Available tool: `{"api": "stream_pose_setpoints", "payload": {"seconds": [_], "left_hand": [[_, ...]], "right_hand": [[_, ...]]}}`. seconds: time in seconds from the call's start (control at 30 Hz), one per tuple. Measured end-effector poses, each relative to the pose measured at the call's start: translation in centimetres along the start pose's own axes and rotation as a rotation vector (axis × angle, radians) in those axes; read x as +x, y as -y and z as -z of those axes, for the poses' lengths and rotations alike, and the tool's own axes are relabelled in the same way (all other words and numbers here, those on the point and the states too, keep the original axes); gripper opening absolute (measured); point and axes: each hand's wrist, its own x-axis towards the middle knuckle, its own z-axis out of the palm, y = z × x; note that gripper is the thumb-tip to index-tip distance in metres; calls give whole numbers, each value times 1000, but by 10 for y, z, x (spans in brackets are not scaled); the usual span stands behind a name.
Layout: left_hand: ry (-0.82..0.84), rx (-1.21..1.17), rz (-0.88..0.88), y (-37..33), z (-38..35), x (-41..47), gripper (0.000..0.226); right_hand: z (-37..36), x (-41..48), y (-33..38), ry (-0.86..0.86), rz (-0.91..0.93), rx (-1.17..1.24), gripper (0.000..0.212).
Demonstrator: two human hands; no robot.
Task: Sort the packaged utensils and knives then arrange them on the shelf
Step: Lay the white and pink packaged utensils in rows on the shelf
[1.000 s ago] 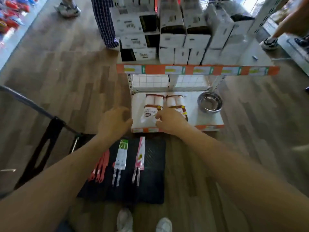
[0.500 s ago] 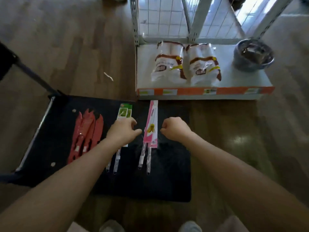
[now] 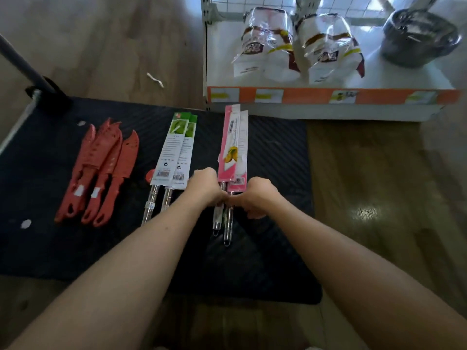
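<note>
Below me a black ribbed rubber mat (image 3: 273, 152) lies on the brown wood-grain floor (image 3: 101, 46). A dark slanted metal bar (image 3: 20, 64) meets its far left corner, and a small white twisted scrap (image 3: 155, 80) lies on the boards beyond it. Ahead to my right, two clear-wrapped white packs with brown bands (image 3: 265, 44) lie side by side, with a round shiny steel bowl (image 3: 419, 39) apart to their right.

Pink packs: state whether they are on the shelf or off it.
Off: the pink packs lie flat on the black mat, in front of the shelf.
</note>
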Motion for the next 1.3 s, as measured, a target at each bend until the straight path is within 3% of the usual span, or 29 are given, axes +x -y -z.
{"api": "stream_pose_setpoints", "payload": {"seconds": [0.17,0.3,0.43,0.53,0.73,0.97,1.1,1.3], "left_hand": [[-21,-100,57,9,-4,4,20],[-20,-140,77,10,-5,2,20],[-28,-421,119,11,0,13,17],[20,-678,138,9,4,23,11],[37,-911,99,-15,28,25,15],[-17,-876,-41,-73,134,-31,17],[-17,-814,-60,-125,222,-107,5],[-1,-787,-104,-225,366,-230,3]], "right_hand": [[-13,-4,2,-119,19,29,38],[-20,-6,5,-150,17,72,29],[-12,-3,1,-93,-41,282,13],[0,5,-4,-113,-50,340,25],[36,12,18,-75,-18,500,20],[137,-61,76,-158,48,498,18],[219,-148,119,-146,32,501,20],[351,-300,180,-134,78,522,15]]}}
